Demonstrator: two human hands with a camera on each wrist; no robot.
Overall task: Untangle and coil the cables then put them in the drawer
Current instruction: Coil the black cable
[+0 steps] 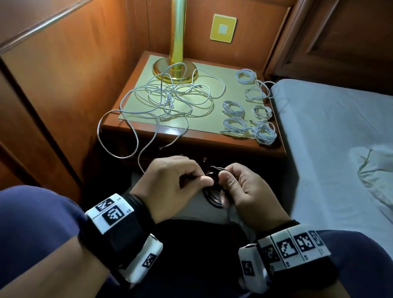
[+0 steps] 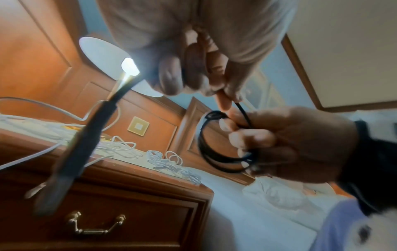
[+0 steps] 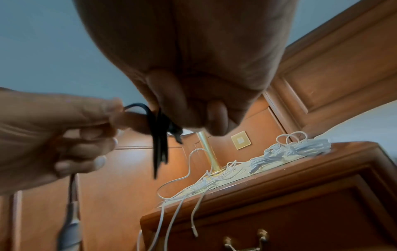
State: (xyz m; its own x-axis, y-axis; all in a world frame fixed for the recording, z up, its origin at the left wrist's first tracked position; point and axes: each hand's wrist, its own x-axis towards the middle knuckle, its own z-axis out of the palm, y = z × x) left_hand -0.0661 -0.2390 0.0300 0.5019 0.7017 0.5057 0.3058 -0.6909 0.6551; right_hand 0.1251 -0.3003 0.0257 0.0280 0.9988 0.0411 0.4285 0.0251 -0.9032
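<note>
A black cable (image 1: 211, 194) is wound into a small coil in front of the nightstand. My right hand (image 1: 224, 181) grips this coil (image 2: 206, 151) with curled fingers. My left hand (image 1: 200, 179) pinches the loose black strand (image 2: 241, 111) at the top of the coil, and a grey plug end (image 3: 72, 227) dangles below it. A tangle of white cables (image 1: 169, 99) lies on the nightstand top, with strands hanging over its front edge. Several coiled white cables (image 1: 251, 116) sit at the right of the top. The drawer (image 2: 133, 208) with its brass handle (image 2: 94, 224) is closed.
A gold lamp (image 1: 176, 43) stands at the back of the nightstand (image 1: 192, 135). Wood panelling (image 1: 50, 63) closes in the left side. A bed (image 1: 343, 150) with a crumpled white cloth (image 1: 387, 177) runs along the right. My knees are at the bottom.
</note>
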